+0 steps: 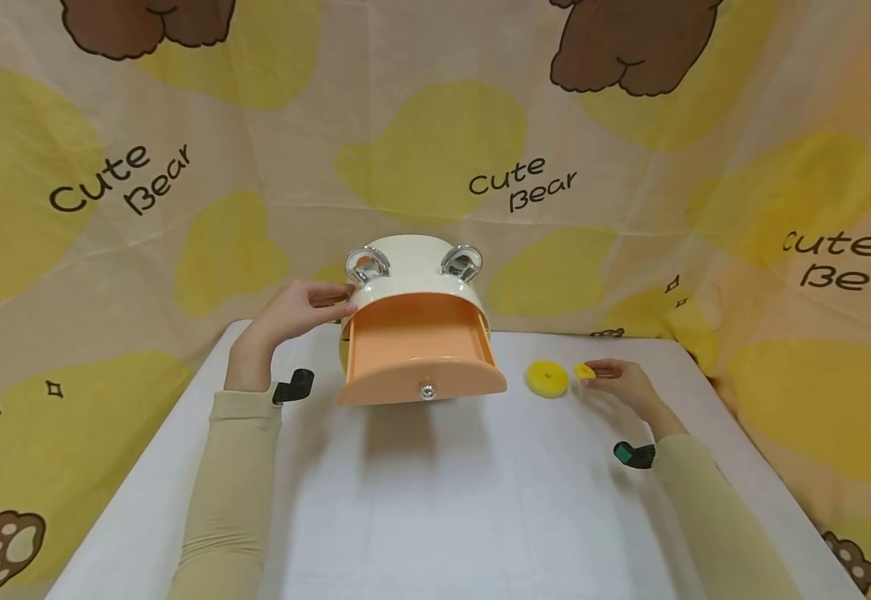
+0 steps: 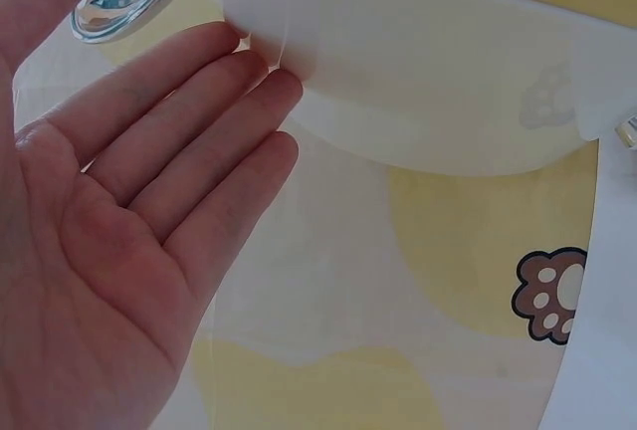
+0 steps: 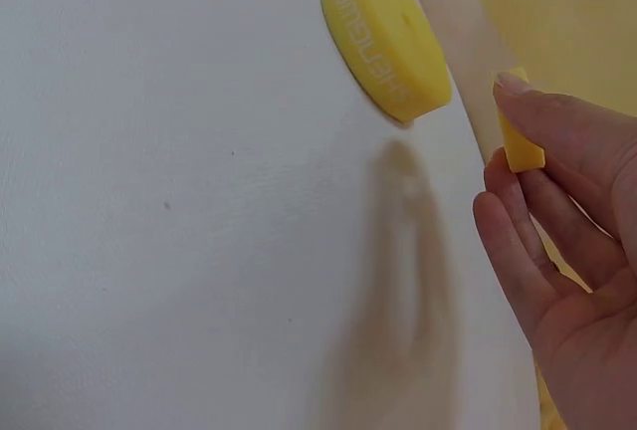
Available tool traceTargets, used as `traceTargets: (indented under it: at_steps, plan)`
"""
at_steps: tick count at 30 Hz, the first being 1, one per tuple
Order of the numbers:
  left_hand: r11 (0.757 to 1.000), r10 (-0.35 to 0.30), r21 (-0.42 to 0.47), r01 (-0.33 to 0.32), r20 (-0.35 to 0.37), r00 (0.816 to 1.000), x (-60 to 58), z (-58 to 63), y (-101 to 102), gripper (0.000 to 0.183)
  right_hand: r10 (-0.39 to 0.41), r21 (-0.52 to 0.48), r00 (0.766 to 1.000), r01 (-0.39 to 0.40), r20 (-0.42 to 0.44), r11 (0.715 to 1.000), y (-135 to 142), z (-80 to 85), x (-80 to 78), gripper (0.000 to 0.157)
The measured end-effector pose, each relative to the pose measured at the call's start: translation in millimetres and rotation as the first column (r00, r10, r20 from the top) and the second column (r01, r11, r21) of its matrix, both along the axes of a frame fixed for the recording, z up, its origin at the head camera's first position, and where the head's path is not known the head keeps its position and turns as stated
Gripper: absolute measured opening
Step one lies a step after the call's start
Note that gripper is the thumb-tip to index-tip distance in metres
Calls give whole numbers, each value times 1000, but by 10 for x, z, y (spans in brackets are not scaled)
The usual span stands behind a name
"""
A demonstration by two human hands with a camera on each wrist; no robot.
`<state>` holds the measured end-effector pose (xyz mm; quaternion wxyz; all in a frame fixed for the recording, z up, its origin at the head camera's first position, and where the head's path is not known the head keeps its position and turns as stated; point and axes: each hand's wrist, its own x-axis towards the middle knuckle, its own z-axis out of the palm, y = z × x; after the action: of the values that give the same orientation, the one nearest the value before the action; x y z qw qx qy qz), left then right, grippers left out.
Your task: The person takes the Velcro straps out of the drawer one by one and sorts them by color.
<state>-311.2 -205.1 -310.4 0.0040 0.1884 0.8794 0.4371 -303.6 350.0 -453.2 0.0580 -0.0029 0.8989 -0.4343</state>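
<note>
Small yellow piece [image 3: 520, 139], seemingly light and firm, best taken by its edges, sits pinched in the right hand [image 1: 624, 387] over the desk [image 1: 540, 508]; the left hand [image 1: 294, 315], fingers extended, touches the drawer unit [image 1: 414, 260].

Head cam's well up over there, aimed fwd & down across the table [image 1: 420, 517] to its far edge. L wrist cam's v. close, palm side of the left fingers [image 2: 189, 121], facing the white case [image 1: 414, 260] & patterned cloth [image 1: 292, 158]; head cam gets both too. R wrist cam, also close, looks tilted over the table past the right fingers [image 3: 518, 263]; shares the yellow disc [image 1: 543, 382] w/ head cam.
</note>
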Motion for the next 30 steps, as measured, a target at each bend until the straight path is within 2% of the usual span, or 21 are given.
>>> traceTargets:
  at_steps: [10,13,19,30]
  plan:
    - [1000,-9,6,9,-10,1000,-16,-26,-12,57,-73,15,994,72,81,997,-25,-172,-42,61]
    - [1000,-18,5,18,-9,1000,-12,-27,-16,57,-82,33,994,80,76,996,-44,-198,-40,61]
    - [999,-46,-1,46,-17,999,-11,-28,-26,57,-107,6,991,107,86,994,-55,-259,-54,62]
    - [999,-41,-4,41,9,999,11,0,-21,58,-162,-35,982,166,93,986,-69,-340,-45,62]
